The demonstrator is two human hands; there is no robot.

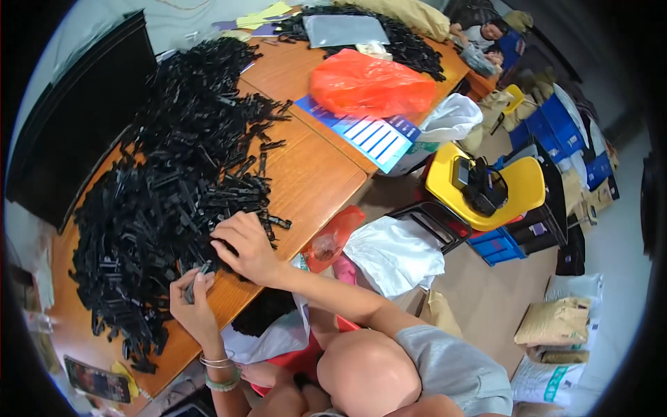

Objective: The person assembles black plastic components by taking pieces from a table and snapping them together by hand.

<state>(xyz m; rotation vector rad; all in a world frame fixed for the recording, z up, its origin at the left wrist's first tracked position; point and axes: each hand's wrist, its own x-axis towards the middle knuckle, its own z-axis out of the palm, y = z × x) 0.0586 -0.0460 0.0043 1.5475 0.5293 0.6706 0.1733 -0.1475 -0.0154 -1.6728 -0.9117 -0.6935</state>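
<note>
A large heap of small, long black plastic pieces [184, 160] covers the left side of the wooden table. My left hand [192, 306] is at the heap's near edge, with thumb and fingers closed on a small grey piece [192, 290] whose exact kind I cannot make out. Just right of it and a little farther off, my right hand [244, 249] reaches over the table edge with curled fingers around a black plastic piece at the side of the heap. Its fingertips partly blend into the dark pieces. Below the table edge, a white bag [285, 333] holds more black material.
A black panel [80, 118] stands behind the heap. Farther along lie a red plastic bag [368, 83], a blue-and-white sheet [375, 139] and a second black pile. A yellow chair [517, 187] with a black bag stands at right. Another person [479, 38] sits at the far end.
</note>
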